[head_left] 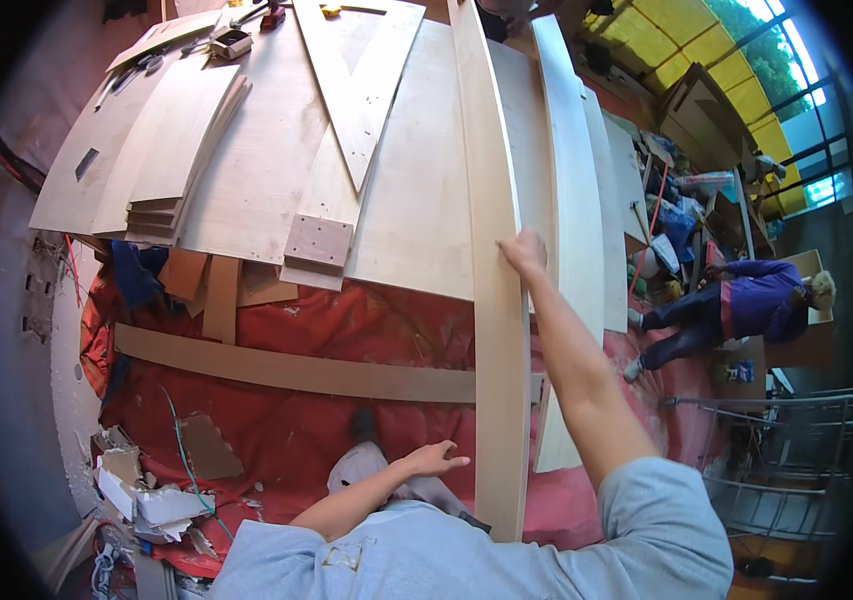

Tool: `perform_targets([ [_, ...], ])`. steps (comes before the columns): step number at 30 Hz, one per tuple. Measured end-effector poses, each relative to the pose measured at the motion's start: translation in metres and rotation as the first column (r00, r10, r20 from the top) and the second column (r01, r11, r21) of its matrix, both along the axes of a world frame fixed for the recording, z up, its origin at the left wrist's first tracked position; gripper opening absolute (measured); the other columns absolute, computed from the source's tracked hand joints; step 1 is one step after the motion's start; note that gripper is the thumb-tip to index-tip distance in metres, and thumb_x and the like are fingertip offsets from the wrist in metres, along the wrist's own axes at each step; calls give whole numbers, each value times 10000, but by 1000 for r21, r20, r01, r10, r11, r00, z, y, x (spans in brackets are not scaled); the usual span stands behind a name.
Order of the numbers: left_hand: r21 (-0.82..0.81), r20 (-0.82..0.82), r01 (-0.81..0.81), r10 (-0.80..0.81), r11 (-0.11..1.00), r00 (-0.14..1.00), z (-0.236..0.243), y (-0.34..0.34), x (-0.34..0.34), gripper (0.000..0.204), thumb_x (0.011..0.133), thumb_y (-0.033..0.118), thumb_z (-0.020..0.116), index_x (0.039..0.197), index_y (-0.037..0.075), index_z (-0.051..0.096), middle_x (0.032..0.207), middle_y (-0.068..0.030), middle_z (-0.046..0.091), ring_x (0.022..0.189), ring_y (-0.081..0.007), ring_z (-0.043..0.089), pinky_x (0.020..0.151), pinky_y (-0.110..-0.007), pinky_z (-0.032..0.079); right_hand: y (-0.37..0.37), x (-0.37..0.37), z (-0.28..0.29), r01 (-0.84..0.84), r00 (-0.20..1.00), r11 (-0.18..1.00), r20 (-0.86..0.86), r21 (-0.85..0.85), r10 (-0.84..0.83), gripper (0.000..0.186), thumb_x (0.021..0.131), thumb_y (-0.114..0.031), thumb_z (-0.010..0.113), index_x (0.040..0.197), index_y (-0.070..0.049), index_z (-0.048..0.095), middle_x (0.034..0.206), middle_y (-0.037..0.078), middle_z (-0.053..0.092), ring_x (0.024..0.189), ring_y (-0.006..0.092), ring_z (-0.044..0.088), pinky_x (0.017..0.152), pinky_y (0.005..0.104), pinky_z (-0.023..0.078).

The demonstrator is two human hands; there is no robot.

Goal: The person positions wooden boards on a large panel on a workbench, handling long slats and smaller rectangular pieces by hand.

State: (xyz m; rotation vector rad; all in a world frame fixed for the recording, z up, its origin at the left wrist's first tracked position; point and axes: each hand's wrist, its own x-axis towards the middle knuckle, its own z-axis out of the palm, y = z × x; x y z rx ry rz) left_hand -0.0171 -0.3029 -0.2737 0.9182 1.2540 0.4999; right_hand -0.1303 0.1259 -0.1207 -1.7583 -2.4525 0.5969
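My right hand [521, 252] grips a long pale wooden board [486, 150], which runs from the top of the view down past my waist. My left hand [431, 458] is held low, just left of that board, fingers apart and holding nothing. A second long board [571, 280] lies alongside on the right. Ahead is a large plywood panel [411, 200] bearing stacked short boards [171, 130] and a V-shaped wooden frame [356, 120] with a small holed block [318, 238].
Red sheeting [306, 440] covers the floor, crossed by a wooden strip [296, 365]. Broken scraps [161, 500] lie at left. A co-worker in purple [761, 300] is at right near clutter and a metal rack [786, 420]. Another person [506, 12] is partly visible at the top.
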Motion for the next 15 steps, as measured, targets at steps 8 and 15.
perform_targets([
  [8, -124, 115, -159, 173, 980, 978, 1, 6, -6, 1033, 961, 716, 580, 1585, -69, 332, 1470, -291, 576, 1374, -378, 573, 1132, -428, 463, 38, 26, -10, -130, 956, 985, -278, -111, 95, 587, 840, -307, 843, 1250, 73, 661, 1106, 195, 755, 1000, 286, 733, 890, 406, 573],
  [15, -199, 243, -255, 299, 946, 923, -25, 9, 7, 1001, 980, 660, 608, 1581, -88, 324, 1465, -275, 594, 1383, -366, 567, 1142, -410, 446, -119, 156, 29, -64, 924, 878, -361, -475, -127, 539, 916, -228, 808, 1283, 104, 595, 1110, 171, 752, 1009, 173, 712, 867, 288, 555],
])
